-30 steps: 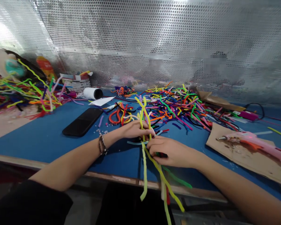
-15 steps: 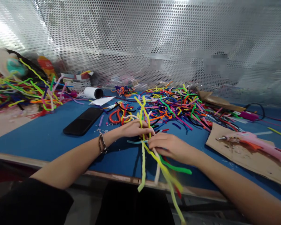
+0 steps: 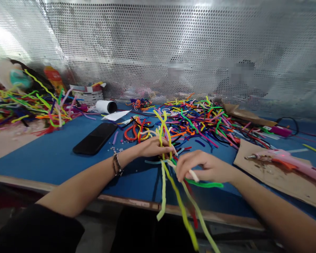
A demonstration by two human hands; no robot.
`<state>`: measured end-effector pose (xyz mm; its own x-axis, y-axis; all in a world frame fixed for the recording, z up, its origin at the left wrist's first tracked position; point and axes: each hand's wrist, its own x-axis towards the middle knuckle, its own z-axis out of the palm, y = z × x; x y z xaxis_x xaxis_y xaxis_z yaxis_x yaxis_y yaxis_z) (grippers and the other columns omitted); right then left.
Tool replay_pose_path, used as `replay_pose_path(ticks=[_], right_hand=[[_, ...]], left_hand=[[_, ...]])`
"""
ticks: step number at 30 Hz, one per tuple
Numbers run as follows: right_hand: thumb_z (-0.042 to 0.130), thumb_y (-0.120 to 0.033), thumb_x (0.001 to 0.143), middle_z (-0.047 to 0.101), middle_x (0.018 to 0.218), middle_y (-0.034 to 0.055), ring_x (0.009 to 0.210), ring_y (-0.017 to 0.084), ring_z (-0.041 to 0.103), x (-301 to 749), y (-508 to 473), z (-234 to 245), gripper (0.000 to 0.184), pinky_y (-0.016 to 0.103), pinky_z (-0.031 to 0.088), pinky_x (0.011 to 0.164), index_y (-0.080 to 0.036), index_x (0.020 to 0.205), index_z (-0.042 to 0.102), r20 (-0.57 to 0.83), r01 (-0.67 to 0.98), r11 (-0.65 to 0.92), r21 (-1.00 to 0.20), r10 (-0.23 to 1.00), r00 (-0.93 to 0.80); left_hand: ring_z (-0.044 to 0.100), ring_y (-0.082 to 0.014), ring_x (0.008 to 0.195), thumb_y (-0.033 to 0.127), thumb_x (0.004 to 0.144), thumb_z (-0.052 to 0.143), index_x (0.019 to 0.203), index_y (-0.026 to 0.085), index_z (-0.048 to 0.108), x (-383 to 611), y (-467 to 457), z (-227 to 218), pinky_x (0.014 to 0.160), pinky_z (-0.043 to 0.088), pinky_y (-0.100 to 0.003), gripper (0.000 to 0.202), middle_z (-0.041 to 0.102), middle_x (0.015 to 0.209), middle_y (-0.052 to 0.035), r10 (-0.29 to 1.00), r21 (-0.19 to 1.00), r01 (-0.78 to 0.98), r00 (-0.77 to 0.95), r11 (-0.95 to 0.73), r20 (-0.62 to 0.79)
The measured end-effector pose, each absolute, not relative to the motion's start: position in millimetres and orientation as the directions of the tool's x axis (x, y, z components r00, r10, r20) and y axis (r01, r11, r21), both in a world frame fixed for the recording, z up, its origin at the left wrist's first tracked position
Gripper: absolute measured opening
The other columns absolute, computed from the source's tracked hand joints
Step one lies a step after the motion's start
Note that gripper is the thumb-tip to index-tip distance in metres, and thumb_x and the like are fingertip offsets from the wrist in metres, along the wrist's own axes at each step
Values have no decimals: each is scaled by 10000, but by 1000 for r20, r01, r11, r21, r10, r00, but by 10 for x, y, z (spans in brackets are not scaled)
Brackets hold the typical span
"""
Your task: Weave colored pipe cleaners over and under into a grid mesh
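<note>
My left hand (image 3: 155,147) is closed around a bundle of pipe cleaners above the front of the blue table. Yellow pipe cleaners (image 3: 164,121) cross above its fingers, and a bright yellow strand (image 3: 179,202) hangs below, past the table edge. Pale yellow (image 3: 163,191), red (image 3: 192,207) and green strands (image 3: 210,184) also fan out from the bundle. To its right, my right hand (image 3: 204,165) pinches a white pipe cleaner (image 3: 193,175), whose end pokes out between thumb and fingers. The join inside the left hand is partly hidden by fingers.
A black phone (image 3: 94,138) and red-handled scissors (image 3: 131,133) lie left. Behind is a heap of cut pipe cleaners (image 3: 200,119). A pink glue gun (image 3: 289,160) rests on cardboard (image 3: 249,149) at right. A perforated metal panel (image 3: 137,45) stands behind the table.
My right hand has moved right and slightly down from the bundle, drawing the white pipe cleaner sideways. The hanging strands have swung a little. My left hand keeps its grip.
</note>
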<state>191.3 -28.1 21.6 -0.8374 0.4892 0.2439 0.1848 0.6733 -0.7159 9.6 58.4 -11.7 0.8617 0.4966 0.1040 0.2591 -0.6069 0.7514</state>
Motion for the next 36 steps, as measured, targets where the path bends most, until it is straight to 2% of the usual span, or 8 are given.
replay_pose_path(ticks=[3, 5, 10, 15, 22, 26, 30, 36], right_hand=[[451, -328, 861, 626, 704, 68, 672, 97, 556, 1918, -312, 290, 322, 209, 438, 650, -99, 758, 653, 128, 154, 595, -789, 405, -905], [441, -348, 864, 612, 682, 57, 654, 92, 546, 1924, -317, 286, 341, 208, 433, 635, -106, 743, 648, 135, 154, 582, -799, 423, -896], [481, -333, 837, 582, 711, 34, 597, 77, 518, 1932, -293, 165, 260, 197, 430, 561, -122, 750, 606, 246, 237, 533, -812, 681, -689], [505, -305, 812, 616, 717, 27, 595, 79, 551, 1886, -287, 94, 203, 190, 443, 559, -132, 786, 608, 243, 305, 468, -829, 794, -558], [475, -270, 840, 650, 756, 43, 693, 110, 607, 1870, -305, 148, 213, 212, 475, 625, -144, 760, 627, 334, 313, 566, -763, 759, -558], [489, -238, 836, 662, 796, 55, 716, 109, 616, 1871, -305, 139, 200, 204, 477, 648, -143, 770, 651, 398, 338, 662, -669, 703, -589], [469, -266, 848, 677, 717, 25, 595, 91, 609, 1843, -314, 99, 215, 182, 475, 573, -160, 853, 656, 382, 377, 662, -648, 711, -590], [430, -317, 860, 687, 755, 40, 729, 136, 638, 1781, -307, 119, 295, 233, 485, 677, -159, 720, 636, 387, 446, 577, -685, 806, -448]], left_hand=[[581, -138, 770, 348, 852, 430, 927, 103, 650, 96, 560, -93, 689, 425, -182, 338, 645, 846, -49, 505, 752, 273, 858, -600, 91], [576, -130, 740, 337, 852, 430, 929, 99, 646, 97, 547, -84, 663, 422, -177, 330, 639, 827, -48, 502, 746, 274, 860, -607, 92], [550, -129, 728, 275, 780, 528, 867, 120, 630, 51, 549, -55, 663, 412, -190, 205, 615, 794, -30, 388, 682, 190, 910, -707, 149], [544, -157, 862, 271, 716, 580, 942, 160, 619, -52, 596, 30, 743, 419, -210, 254, 602, 958, -32, 175, 807, 116, 984, -579, -16], [545, -112, 786, 361, 829, 484, 912, 159, 650, -70, 632, -24, 736, 407, -194, 275, 627, 901, -27, 337, 891, 187, 941, -414, -41], [557, -126, 842, 424, 817, 488, 925, 170, 647, -72, 633, -53, 755, 414, -209, 319, 625, 964, -33, 296, 929, 133, 955, -344, -27], [533, -139, 910, 333, 767, 580, 924, 172, 641, -48, 603, -27, 792, 402, -205, 233, 602, 1008, -28, 267, 902, 104, 964, -419, 13], [545, -108, 710, 180, 720, 592, 816, 139, 581, 4, 516, -19, 635, 424, -169, 104, 564, 768, -6, 241, 805, 108, 969, -583, 45]])
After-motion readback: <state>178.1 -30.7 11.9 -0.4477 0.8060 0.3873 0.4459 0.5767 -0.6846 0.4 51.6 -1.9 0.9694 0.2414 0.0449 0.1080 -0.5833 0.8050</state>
